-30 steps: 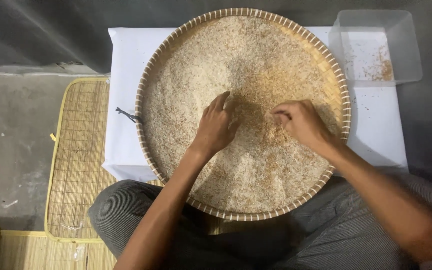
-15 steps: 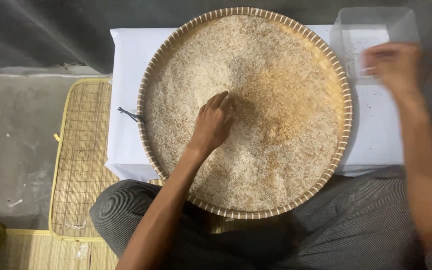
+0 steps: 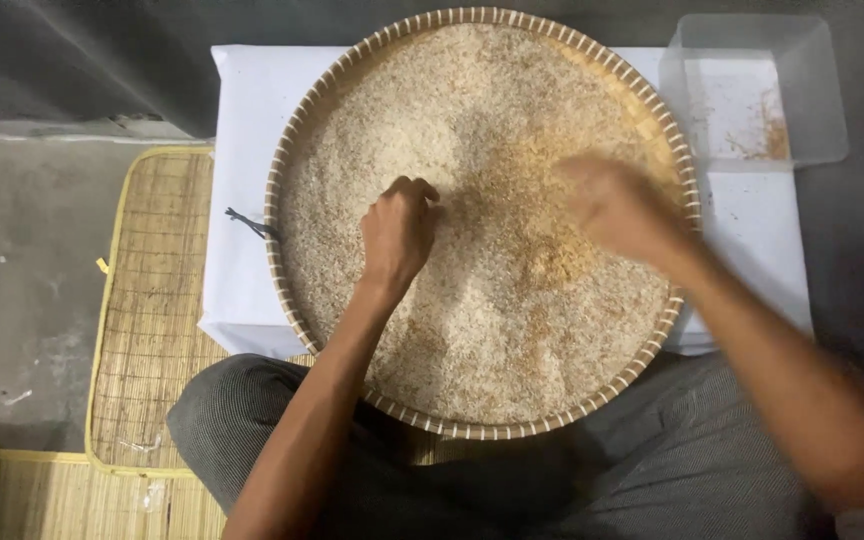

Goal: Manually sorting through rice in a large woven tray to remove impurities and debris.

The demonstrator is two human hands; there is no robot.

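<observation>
Looking down, we note a large round woven tray [image 3: 290, 170] resting on a white cloth-covered surface [image 3: 242, 150] and partly over our lap. The tray holds a broad, shallow layer of pale rice grain [image 3: 472, 110], with browner husky patches near the middle and toward the lower left; it fills the tray almost to the rim. Our left hand [image 3: 397, 228] sits in the grain left of centre, fingers curled inward with the tips pressed into the rice, loosely closed on grain rather than on any separate object. Our right hand [image 3: 617, 205] hovers over the right part of the tray, blurred; we cannot tell whether it is open or closed, nor whether it touches the grain. Beyond the tray's upper right edge stands a clear plastic box [image 3: 822, 90], rectangular, on the corner of the white surface, just beside the rim. It holds only a thin scatter of brown bits [image 3: 767, 140] on its floor. To the left, on the concrete floor [image 3: 22, 260], lies a woven bamboo mat [image 3: 152, 330]. A short dark cord [image 3: 247, 222] hangs at the tray's left rim.
</observation>
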